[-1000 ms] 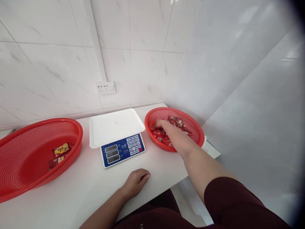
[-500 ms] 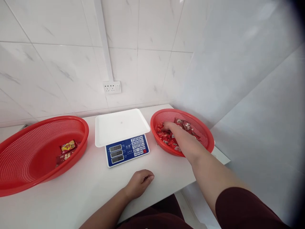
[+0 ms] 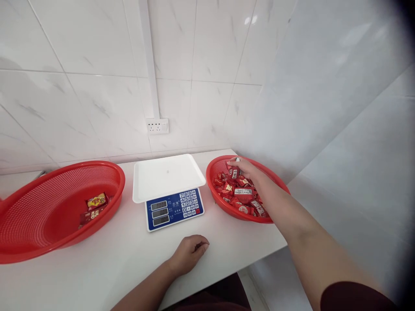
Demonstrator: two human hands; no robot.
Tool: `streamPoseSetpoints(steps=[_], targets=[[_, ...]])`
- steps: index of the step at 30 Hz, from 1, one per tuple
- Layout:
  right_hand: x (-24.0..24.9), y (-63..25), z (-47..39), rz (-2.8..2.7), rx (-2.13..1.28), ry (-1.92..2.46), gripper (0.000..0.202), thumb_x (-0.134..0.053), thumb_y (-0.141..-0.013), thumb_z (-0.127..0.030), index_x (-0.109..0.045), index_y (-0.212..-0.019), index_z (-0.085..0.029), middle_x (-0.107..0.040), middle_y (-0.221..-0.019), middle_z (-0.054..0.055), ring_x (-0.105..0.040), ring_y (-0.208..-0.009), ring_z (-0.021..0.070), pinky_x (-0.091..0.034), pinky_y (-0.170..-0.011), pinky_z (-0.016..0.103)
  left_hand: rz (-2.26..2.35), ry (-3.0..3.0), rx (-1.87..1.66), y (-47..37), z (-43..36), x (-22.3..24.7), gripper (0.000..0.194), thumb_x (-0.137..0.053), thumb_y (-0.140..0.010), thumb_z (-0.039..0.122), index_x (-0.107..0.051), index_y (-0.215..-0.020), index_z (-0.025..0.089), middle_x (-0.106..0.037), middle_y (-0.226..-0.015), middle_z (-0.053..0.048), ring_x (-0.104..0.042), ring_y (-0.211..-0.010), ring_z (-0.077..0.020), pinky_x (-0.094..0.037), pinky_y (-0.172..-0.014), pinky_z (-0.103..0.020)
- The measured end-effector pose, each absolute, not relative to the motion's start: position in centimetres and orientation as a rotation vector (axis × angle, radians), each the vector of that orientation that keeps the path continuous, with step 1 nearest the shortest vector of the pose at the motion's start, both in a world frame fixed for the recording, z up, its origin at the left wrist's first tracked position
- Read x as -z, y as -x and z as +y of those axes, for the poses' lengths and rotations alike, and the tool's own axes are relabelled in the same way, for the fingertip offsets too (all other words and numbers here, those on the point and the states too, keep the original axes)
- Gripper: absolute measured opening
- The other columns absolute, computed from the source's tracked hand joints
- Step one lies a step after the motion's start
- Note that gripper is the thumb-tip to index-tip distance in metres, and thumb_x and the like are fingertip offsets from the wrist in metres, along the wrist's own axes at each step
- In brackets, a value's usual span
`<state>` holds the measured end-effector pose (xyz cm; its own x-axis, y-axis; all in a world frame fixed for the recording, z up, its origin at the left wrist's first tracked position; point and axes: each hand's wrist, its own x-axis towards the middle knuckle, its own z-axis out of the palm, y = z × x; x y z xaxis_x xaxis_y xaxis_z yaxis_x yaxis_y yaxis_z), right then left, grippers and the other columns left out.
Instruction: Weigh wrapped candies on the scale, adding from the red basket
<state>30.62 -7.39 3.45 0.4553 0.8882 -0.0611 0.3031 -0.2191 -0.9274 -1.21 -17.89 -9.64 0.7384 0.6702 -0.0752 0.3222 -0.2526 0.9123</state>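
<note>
My right hand (image 3: pixel 245 167) is over the right red basket (image 3: pixel 212 190), its fingers closed on a small red snack packet (image 3: pixel 233 171). A bit of something whitish shows at the fingertips. Beneath it lie several more red wrapped packets (image 3: pixel 244 194), partly covered by my forearm. My left hand (image 3: pixel 192 254) rests on the white table (image 3: pixel 129 259), fingers curled in, with nothing visible in it. Between the two baskets stands a scale with a blue keypad panel (image 3: pixel 175 209) and a bare white pan (image 3: pixel 167 175).
The left red basket (image 3: pixel 68 242) holds a few packets, one yellow and red (image 3: pixel 96 201), the others dark red (image 3: pixel 89 217). A socket (image 3: pixel 158 125) sits on the tiled wall behind the scale. A grey wall stands close on the right.
My right hand has lifted from the packets at the left of the right basket, now with a red packet in its fingers. The left hand stays put. The view has shifted slightly.
</note>
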Motion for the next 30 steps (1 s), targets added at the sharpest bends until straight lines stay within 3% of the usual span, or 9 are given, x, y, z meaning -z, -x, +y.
streamPoseSetpoints(steps=[4,10,14,16,19,21,23,26,30], targets=[[-3.4,-31.0,-8.1,-0.814,-0.927,1.591,0.021,-0.072,-0.073,-0.023,-0.051,-0.075,-0.02,-0.06,-0.052,-0.004,-0.055,-0.044,0.012,-0.053,-0.047,0.026,0.775,-1.848,-0.405,1.2,-18.0,9.5,0.026,-0.046,-0.082,0.035,-0.067,-0.089,0.021,-0.068,-0.085,-0.004,-0.059,-0.077,-0.0197,-0.045,-0.072,-0.031],[-3.5,-30.6,-9.0,-0.62,-1.044,1.382,0.014,-0.066,-0.078,-0.022,-0.053,-0.073,-0.02,-0.059,-0.052,-0.002,-0.056,-0.044,0.0129,-0.052,-0.044,0.027,0.756,-1.702,-0.43,1.2,-18.3,9.6,0.024,-0.048,-0.083,0.037,-0.064,-0.089,0.02,-0.064,-0.078,-0.003,-0.058,-0.073,-0.0189,-0.045,-0.069,-0.032],[-4.9,-28.4,-9.5,-0.612,-1.094,1.275,0.018,-0.071,-0.071,-0.023,-0.054,-0.071,-0.02,-0.056,-0.05,-0.004,-0.05,-0.039,0.0103,-0.046,-0.037,0.023,0.726,-1.681,-0.582,0.9,-18.2,6.8,0.033,-0.053,-0.083,0.037,-0.056,-0.111,0.022,-0.063,-0.099,-0.007,-0.06,-0.09,-0.0206,-0.049,-0.078,-0.035],[-5.6,-25.9,-9.8,-0.641,-1.108,1.216,0.024,-0.076,-0.066,-0.025,-0.053,-0.072,-0.021,-0.055,-0.051,-0.007,-0.049,-0.039,0.0089,-0.044,-0.037,0.021,0.69,-1.75,-0.748,0.2,-17.7,4.6,0.051,-0.058,-0.08,0.037,-0.044,-0.128,0.024,-0.053,-0.124,-0.01,-0.053,-0.111,-0.0229,-0.048,-0.089,-0.039],[-6.0,-20.5,-10.8,-0.735,-1.09,1.091,0.032,-0.081,-0.059,-0.03,-0.054,-0.077,-0.023,-0.055,-0.053,-0.009,-0.05,-0.041,0.0083,-0.043,-0.039,0.02,0.681,-1.835,-1.005,-1.3,-16.2,2.0,0.088,-0.069,-0.073,0.041,-0.018,-0.144,0.029,-0.018,-0.152,-0.012,-0.021,-0.14,-0.0281,-0.034,-0.109,-0.047],[-5.6,-16.8,-11.6,-0.808,-1.014,1.04,0.036,-0.081,-0.058,-0.033,-0.056,-0.083,-0.024,-0.058,-0.059,-0.009,-0.054,-0.047,0.0087,-0.046,-0.045,0.021,0.73,-1.846,-1.1,-2.0,-15.0,1.3,0.105,-0.073,-0.07,0.043,-0.002,-0.147,0.031,0.0,-0.156,-0.01,-0.007,-0.143,-0.03,-0.029,-0.111,-0.05],[-4.5,-13.9,-12.4,-0.88,-0.947,1.067,0.039,-0.08,-0.059,-0.035,-0.057,-0.089,-0.024,-0.061,-0.065,-0.008,-0.057,-0.053,0.0097,-0.048,-0.051,0.022,0.753,-1.852,-1.158,-2.1,-13.9,1.5,0.114,-0.075,-0.067,0.044,0.006,-0.146,0.032,0.007,-0.156,-0.01,-0.007,-0.143,-0.0314,-0.033,-0.11,-0.048],[-2.4,-11.3,-13.2,-0.858,-1.01,1.132,0.04,-0.078,-0.06,-0.037,-0.056,-0.09,-0.025,-0.061,-0.067,-0.007,-0.061,-0.06,0.0127,-0.049,-0.056,0.025,0.791,-1.904,-1.203,-0.9,-12.9,2.6,0.11,-0.073,-0.069,0.046,0.001,-0.147,0.03,0.004,-0.156,-0.011,-0.017,-0.142,-0.0323,-0.042,-0.104,-0.042],[-0.2,-9.8,-13.7,-0.731,-1.22,1.082,0.036,-0.075,-0.061,-0.041,-0.052,-0.085,-0.027,-0.064,-0.074,-0.004,-0.066,-0.072,0.0192,-0.052,-0.059,0.03,0.897,-2.075,-1.121,1.6,-12.8,3.7,0.072,-0.059,-0.083,0.042,-0.025,-0.144,0.027,-0.026,-0.15,-0.012,-0.032,-0.136,-0.0291,-0.041,-0.105,-0.04]])
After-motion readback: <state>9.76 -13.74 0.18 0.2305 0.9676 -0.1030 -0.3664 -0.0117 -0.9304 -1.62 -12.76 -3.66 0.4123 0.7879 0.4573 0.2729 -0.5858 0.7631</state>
